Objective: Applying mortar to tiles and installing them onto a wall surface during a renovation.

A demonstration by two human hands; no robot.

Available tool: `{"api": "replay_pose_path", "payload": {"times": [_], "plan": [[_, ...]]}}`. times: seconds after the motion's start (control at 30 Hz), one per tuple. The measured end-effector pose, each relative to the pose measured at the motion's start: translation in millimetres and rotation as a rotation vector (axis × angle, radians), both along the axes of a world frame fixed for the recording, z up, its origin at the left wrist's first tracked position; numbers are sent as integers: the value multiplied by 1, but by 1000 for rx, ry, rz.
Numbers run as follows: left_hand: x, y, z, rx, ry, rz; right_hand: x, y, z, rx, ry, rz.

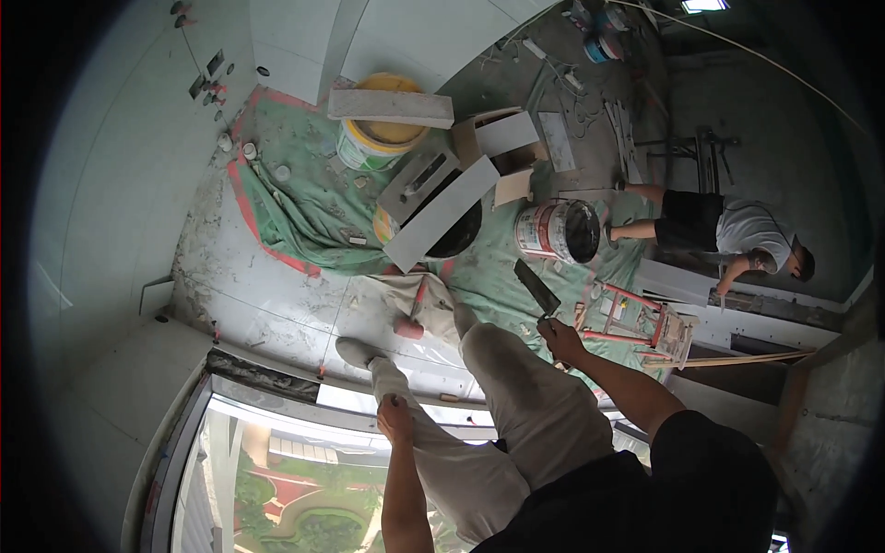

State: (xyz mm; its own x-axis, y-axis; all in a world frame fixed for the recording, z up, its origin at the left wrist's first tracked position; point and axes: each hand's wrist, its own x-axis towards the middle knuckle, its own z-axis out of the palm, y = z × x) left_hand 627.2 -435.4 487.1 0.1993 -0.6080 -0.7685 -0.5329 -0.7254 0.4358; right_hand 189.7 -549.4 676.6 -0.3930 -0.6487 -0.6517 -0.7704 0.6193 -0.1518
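My right hand (pixel 560 341) is wrapped round the handle of a trowel (pixel 536 288), whose flat, dark blade points up and away toward the buckets. A white bucket with red print (pixel 544 230), dark inside, stands just beyond the blade. Beside my lower leg hangs my left hand (pixel 395 417), its fingers curled in; whether anything is in them is hidden. A mallet (pixel 408 327) with a red handle lies by my feet. Past it, a pale tile strip (pixel 442 214) and a wide metal trowel (pixel 418 184) rest across another dark-mouthed bucket.
A yellow-rimmed bucket (pixel 369 152) carries a long slab (pixel 391 108). Nearby is an open cardboard box (pixel 481 138). Rumpled green sheeting (pixel 300 217) covers part of the floor. At right stand a red-framed stool (pixel 678 336) and a bending co-worker (pixel 751 226). A window (pixel 313 488) lies below.
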Motion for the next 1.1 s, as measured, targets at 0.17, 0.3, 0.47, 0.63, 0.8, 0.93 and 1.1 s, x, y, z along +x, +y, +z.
{"api": "replay_pose_path", "payload": {"times": [0.17,0.3,0.47,0.63,0.8,0.93,1.1], "plan": [[-27,-20,-6,76,-34,-64,-104,27,-33,-25,-82,-340],[-85,-25,-16,90,-57,-168,-224,36,-108,-128,-70,-614],[-193,-84,-23,-210,-52,-196,-363,31,-237,-210,133,-735],[-322,-247,-58,-510,-151,-485,-407,27,-333,-234,289,-729],[-419,-391,-89,-659,-291,-779,-393,51,-344,-35,208,-792],[-448,-434,-98,-611,-562,-984,-406,97,-272,71,108,-682],[-446,-442,-111,-525,-692,-1044,-476,102,-193,-178,-130,-501]]}}
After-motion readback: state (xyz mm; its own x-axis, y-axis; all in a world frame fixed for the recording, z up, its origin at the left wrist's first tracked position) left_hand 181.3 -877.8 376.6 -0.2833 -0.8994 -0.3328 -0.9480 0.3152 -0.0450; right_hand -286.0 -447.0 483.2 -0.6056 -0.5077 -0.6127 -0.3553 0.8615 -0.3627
